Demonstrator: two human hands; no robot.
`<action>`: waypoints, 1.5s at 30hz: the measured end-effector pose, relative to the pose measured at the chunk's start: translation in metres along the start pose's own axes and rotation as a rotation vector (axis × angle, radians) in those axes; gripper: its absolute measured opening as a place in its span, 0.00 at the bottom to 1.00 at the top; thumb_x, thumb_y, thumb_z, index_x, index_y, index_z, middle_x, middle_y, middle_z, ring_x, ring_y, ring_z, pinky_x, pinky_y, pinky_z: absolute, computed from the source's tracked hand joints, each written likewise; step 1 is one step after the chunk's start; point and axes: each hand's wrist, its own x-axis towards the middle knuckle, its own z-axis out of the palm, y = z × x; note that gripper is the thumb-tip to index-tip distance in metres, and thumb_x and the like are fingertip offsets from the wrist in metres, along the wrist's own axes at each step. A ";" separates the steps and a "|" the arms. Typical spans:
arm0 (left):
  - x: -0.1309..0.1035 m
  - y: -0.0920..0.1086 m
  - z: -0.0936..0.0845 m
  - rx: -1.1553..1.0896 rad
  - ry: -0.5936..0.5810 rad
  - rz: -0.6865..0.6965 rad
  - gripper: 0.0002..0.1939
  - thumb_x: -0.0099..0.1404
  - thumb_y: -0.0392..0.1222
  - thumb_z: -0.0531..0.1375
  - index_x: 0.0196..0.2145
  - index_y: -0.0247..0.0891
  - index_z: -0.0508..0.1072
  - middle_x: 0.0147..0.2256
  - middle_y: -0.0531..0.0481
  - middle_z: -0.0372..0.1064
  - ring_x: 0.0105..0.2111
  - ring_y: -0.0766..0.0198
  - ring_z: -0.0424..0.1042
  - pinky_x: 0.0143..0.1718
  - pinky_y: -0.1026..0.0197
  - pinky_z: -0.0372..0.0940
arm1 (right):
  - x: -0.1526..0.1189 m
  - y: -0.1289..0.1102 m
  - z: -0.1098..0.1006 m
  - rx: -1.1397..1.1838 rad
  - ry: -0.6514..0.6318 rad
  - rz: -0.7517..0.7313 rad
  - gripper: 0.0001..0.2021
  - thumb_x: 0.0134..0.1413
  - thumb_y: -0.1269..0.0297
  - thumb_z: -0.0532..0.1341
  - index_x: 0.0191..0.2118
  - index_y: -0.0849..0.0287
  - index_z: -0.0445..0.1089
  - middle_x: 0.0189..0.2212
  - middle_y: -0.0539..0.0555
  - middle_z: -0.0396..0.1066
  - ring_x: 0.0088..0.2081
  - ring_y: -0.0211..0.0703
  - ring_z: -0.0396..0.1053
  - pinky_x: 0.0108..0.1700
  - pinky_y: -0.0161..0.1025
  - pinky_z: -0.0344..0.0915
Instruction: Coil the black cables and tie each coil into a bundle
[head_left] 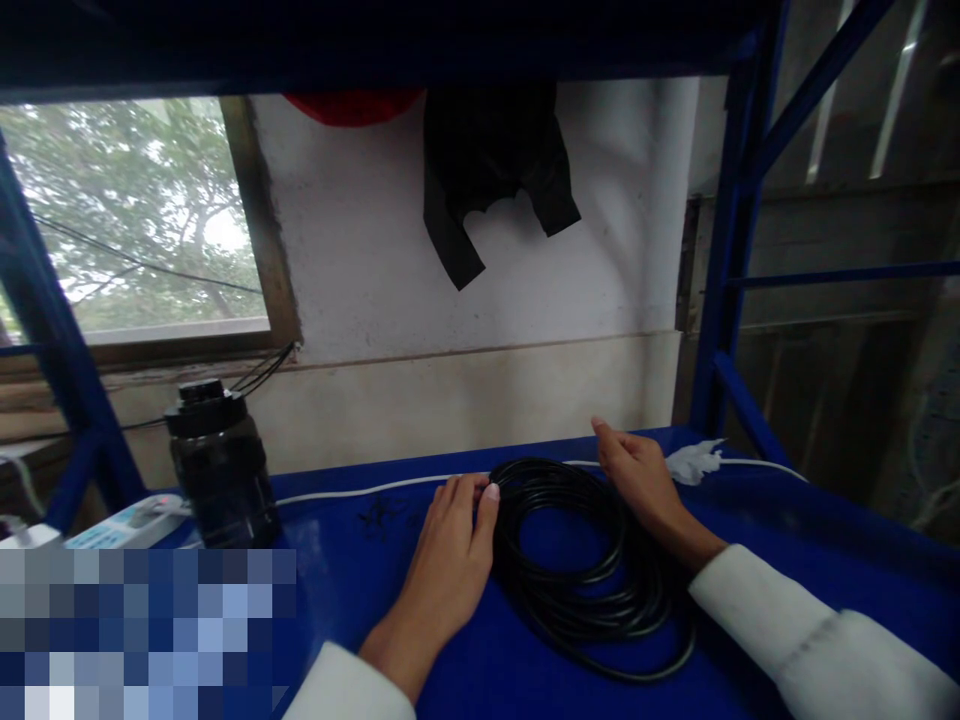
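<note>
A loose coil of black cable point(607, 618) lies on the blue shelf surface, its loops spreading toward the lower right. At the coil's upper left edge is my left hand point(454, 550), its fingers bent round the outer strands and the thumb over them. My right hand point(641, 480) is by the coil's upper right side, with one digit pointing up and the other fingers curled in. Whatever those curled fingers hold, if anything, is hidden.
A dark water bottle point(221, 470) stands at left beside a white power strip point(131, 520). A white cord point(360, 493) runs along the back, with crumpled white plastic point(694, 462) on it at right. Blue uprights point(724, 260) frame the shelf; a black bag point(495, 150) hangs above.
</note>
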 end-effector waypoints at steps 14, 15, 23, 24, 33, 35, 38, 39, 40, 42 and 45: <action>0.000 -0.001 0.001 -0.002 0.007 0.008 0.20 0.79 0.53 0.46 0.52 0.42 0.72 0.51 0.43 0.73 0.54 0.53 0.70 0.60 0.48 0.62 | -0.001 -0.002 0.000 0.032 0.000 -0.022 0.32 0.61 0.31 0.54 0.19 0.53 0.51 0.15 0.47 0.51 0.20 0.39 0.51 0.24 0.40 0.47; 0.000 -0.001 0.001 -0.003 0.007 0.009 0.20 0.79 0.53 0.46 0.53 0.42 0.72 0.51 0.43 0.73 0.54 0.53 0.70 0.59 0.48 0.62 | 0.000 -0.002 0.000 0.035 0.001 -0.020 0.32 0.61 0.31 0.54 0.19 0.53 0.51 0.15 0.47 0.51 0.20 0.39 0.51 0.24 0.40 0.47; 0.000 -0.001 0.001 -0.007 -0.001 0.007 0.20 0.79 0.53 0.46 0.53 0.42 0.71 0.51 0.42 0.72 0.54 0.54 0.69 0.60 0.47 0.62 | 0.000 -0.002 0.000 0.025 -0.001 -0.015 0.32 0.61 0.32 0.54 0.19 0.53 0.51 0.15 0.47 0.51 0.20 0.38 0.51 0.24 0.40 0.47; 0.000 -0.001 0.001 -0.007 0.000 0.011 0.20 0.79 0.53 0.46 0.52 0.42 0.72 0.51 0.42 0.72 0.54 0.53 0.69 0.60 0.47 0.62 | 0.000 -0.002 0.000 0.024 -0.001 -0.020 0.32 0.61 0.32 0.54 0.19 0.53 0.51 0.15 0.47 0.51 0.20 0.38 0.51 0.24 0.40 0.47; -0.001 -0.001 0.001 0.000 0.004 0.013 0.20 0.79 0.53 0.46 0.52 0.43 0.72 0.51 0.42 0.73 0.54 0.53 0.70 0.59 0.48 0.62 | -0.001 -0.002 0.001 0.016 0.005 -0.012 0.32 0.62 0.33 0.53 0.19 0.54 0.51 0.15 0.47 0.52 0.20 0.38 0.51 0.25 0.40 0.47; -0.001 -0.001 0.001 0.000 0.003 0.010 0.20 0.79 0.53 0.46 0.52 0.43 0.72 0.51 0.43 0.73 0.54 0.53 0.70 0.59 0.48 0.62 | 0.000 -0.002 0.001 0.017 0.008 -0.010 0.32 0.62 0.32 0.53 0.19 0.54 0.52 0.15 0.47 0.52 0.20 0.38 0.51 0.25 0.40 0.47; -0.001 -0.001 0.001 0.001 0.004 0.007 0.20 0.79 0.53 0.46 0.52 0.42 0.72 0.51 0.43 0.73 0.54 0.53 0.70 0.59 0.48 0.62 | 0.000 -0.001 0.001 0.017 0.007 -0.016 0.33 0.62 0.32 0.53 0.19 0.54 0.52 0.15 0.47 0.51 0.20 0.38 0.51 0.25 0.40 0.47; -0.001 -0.001 0.001 0.001 0.002 0.007 0.20 0.79 0.53 0.46 0.53 0.42 0.72 0.51 0.43 0.72 0.54 0.53 0.70 0.59 0.48 0.62 | 0.000 -0.001 0.001 0.020 0.007 -0.016 0.33 0.62 0.32 0.53 0.19 0.54 0.52 0.15 0.47 0.51 0.20 0.38 0.51 0.25 0.40 0.47; -0.001 -0.001 0.001 0.001 0.003 0.007 0.20 0.79 0.54 0.46 0.53 0.42 0.72 0.51 0.43 0.72 0.54 0.53 0.69 0.59 0.48 0.62 | 0.000 -0.001 0.001 0.024 0.006 -0.013 0.33 0.62 0.32 0.53 0.19 0.54 0.52 0.15 0.47 0.51 0.20 0.38 0.51 0.25 0.40 0.47; -0.001 -0.002 0.001 0.001 0.003 0.009 0.20 0.79 0.53 0.46 0.52 0.42 0.72 0.51 0.43 0.72 0.54 0.53 0.69 0.59 0.48 0.62 | 0.000 -0.001 0.000 0.030 0.000 -0.006 0.33 0.62 0.32 0.54 0.19 0.54 0.52 0.15 0.47 0.51 0.20 0.38 0.51 0.24 0.40 0.47; -0.001 -0.001 0.001 0.007 0.005 0.014 0.20 0.79 0.53 0.46 0.52 0.42 0.72 0.51 0.43 0.73 0.53 0.53 0.70 0.59 0.48 0.62 | 0.000 0.000 0.000 0.028 0.001 -0.004 0.33 0.62 0.32 0.54 0.19 0.54 0.52 0.15 0.47 0.51 0.20 0.38 0.51 0.24 0.40 0.47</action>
